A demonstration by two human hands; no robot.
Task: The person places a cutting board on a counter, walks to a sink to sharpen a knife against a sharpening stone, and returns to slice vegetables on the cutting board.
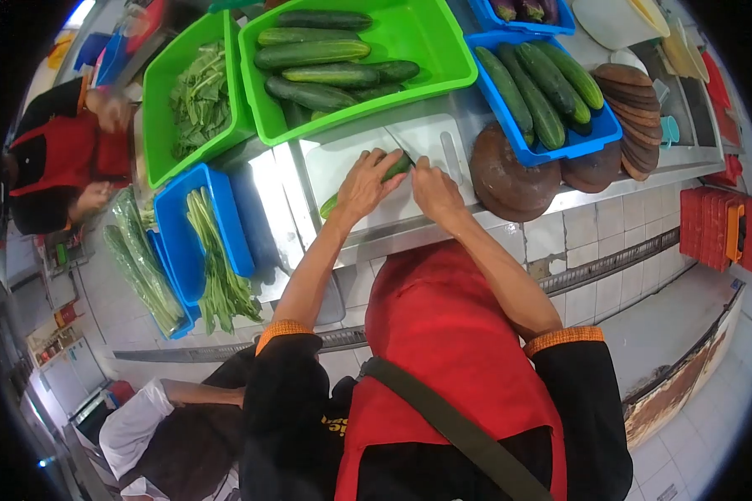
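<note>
Pinning a cucumber (pixel 397 167) down on the white cutting board (pixel 330 163), the left hand (pixel 366 184) has its fingers bent and gathered over the top; green skin shows on both sides of it, and whether that is one piece or two I cannot tell. The right hand (pixel 436 194), over the right part of the cutting board, is closed into a fist around a knife (pixel 401 142), its handle hidden by the fingers and its thin blade angling away beside the cucumber. Just beyond the cutting board sits a large green tub (pixel 418 42) with more cucumbers (pixel 313 54) piled in it. Farther left of the cutting board stands a green bin (pixel 160 117) of leafy greens (pixel 200 100), and nearer on that side a blue bin (pixel 230 217) holds long green stalks (pixel 209 259) that hang over its near end. Right of the cutting board, brown round slabs (pixel 514 175) lie close by, with a blue basket (pixel 606 125) of dark green cucumbers above them. Well left of the cutting board is a person in a red apron (pixel 67 159), hands blurred; nearer, to the lower left, another person's white sleeve (pixel 134 422) shows.
</note>
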